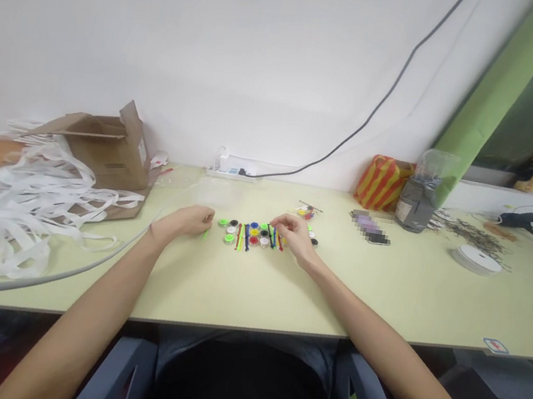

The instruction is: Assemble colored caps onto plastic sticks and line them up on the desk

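On the pale green table [282, 290] lie several small coloured round caps [251, 232] in rows, with thin coloured sticks [243, 236] among them. My left hand [191, 220] rests curled just left of the green caps [229, 237], its fingers closed on a small green stick that pokes out below. My right hand [294, 233] hovers at the right end of the rows, fingers pinched on a thin dark stick [271, 234]. A few more small pieces [308, 212] lie just behind.
A torn cardboard box [103, 146] and a heap of white strips [18, 201] fill the left. A power strip [230, 170] sits at the wall. A phone [370, 228], a grey jar [415, 203], a striped bag [381, 180] and a white tape roll [477, 258] stand right.
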The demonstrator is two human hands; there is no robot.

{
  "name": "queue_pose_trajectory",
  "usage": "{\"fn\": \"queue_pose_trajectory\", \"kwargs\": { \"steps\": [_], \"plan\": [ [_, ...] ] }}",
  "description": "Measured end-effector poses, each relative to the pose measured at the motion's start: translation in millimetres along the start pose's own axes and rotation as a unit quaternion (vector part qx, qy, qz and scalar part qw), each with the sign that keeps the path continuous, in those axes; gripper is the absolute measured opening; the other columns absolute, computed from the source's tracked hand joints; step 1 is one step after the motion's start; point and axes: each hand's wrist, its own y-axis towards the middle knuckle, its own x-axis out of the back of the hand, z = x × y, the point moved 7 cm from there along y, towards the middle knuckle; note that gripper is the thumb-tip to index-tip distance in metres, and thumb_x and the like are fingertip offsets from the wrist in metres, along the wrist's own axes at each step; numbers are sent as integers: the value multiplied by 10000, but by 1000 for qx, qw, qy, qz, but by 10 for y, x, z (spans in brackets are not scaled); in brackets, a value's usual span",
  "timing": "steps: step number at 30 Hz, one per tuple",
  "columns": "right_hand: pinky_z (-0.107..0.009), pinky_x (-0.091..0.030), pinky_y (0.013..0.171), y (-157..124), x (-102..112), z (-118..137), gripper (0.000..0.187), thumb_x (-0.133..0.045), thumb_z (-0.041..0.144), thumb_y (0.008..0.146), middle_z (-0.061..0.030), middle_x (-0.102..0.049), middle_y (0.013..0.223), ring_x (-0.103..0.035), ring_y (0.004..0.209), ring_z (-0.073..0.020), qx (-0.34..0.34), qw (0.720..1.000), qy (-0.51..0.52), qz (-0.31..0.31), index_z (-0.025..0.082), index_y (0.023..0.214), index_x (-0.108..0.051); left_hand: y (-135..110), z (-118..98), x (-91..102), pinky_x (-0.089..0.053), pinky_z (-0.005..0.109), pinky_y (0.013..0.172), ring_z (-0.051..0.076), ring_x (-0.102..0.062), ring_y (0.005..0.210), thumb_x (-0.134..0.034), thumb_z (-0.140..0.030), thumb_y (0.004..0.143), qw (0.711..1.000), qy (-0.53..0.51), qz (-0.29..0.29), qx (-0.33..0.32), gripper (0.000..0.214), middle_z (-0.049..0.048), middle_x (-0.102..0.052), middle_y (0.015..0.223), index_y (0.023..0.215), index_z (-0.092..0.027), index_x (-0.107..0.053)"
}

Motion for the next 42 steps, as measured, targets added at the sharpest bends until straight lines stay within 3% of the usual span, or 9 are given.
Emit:
{"fn": "queue_pose_trajectory", "kwargs": {
  "steps": [9, 27, 42],
  "plan": [
    [-245, -441, 602, 8, 3, -10, 182, -547, 224, 751, -41, -705, 763, -600, 680, -147, -3, 1000, 5, 2, 166, 780, -717, -9, -88, -15, -298, 285, 576, 149, -434, 583, -511, -261, 697, 997, -54, 43, -30, 70, -4, -554, 644, 660, -210, -482],
    [-242, -406, 537, 1, -15, -37, 206, -527, 209, 741, -38, -699, 721, -557, 615, -138, -10, 1000, 2, 22, 161, 804, -717, -35, -207, -8, -283, 290, 573, 135, -392, 570, -510, -282, 678, 993, -82, 55, -58, 106, -16, -506, 605, 623, -208, -459],
    [-234, -406, 539, -12, -36, -23, 192, -531, 203, 743, -40, -695, 750, -553, 604, -124, -23, 999, 21, 29, 158, 804, -707, -11, -178, -46, -279, 290, 570, 134, -370, 569, -513, -279, 670, 992, -88, 61, -66, 110, -19, -484, 602, 616, -209, -446]
  ]
}}
